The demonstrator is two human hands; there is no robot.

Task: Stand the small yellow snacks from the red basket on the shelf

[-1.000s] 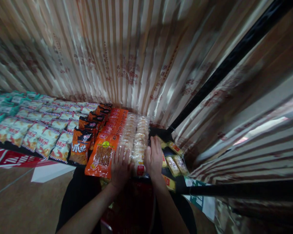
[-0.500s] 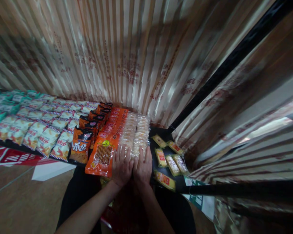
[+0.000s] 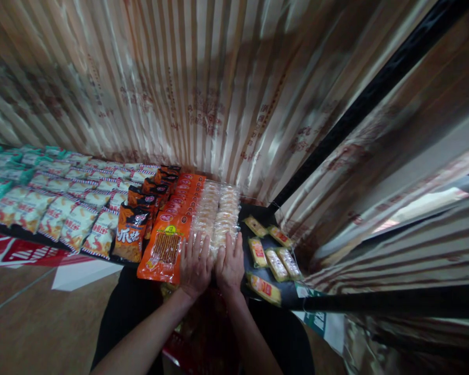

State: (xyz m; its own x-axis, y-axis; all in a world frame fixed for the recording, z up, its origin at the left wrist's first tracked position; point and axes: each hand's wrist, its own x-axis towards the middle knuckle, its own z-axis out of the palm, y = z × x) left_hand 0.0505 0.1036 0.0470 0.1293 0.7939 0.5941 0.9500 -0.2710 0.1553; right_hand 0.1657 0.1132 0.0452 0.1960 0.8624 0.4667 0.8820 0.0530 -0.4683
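Note:
Two rows of clear-wrapped pale snacks (image 3: 221,205) run away from me on the black shelf. My left hand (image 3: 196,266) lies with its fingers stretched out over the front end of the left row, close against the orange snack packet (image 3: 162,252). Over the front of the right row rests my right hand (image 3: 230,264), fingers extended and slightly apart. Both hands touch the wrappers and hide the front ends of the rows. The orange packets overlap in a line, and the front one shows brown sticks through its window.
Left of the orange packets stand black-and-orange bags (image 3: 130,234), white snack bags (image 3: 78,226) and green bags (image 3: 0,190). Several small yellow-wrapped cakes (image 3: 263,289) lie loose at the right. A black pole (image 3: 336,127) slants up there, and a striped curtain (image 3: 203,78) hangs behind.
My right hand has shifted slightly to the right, away from my left hand, and its fingers are a little more spread. The snacks have not visibly moved.

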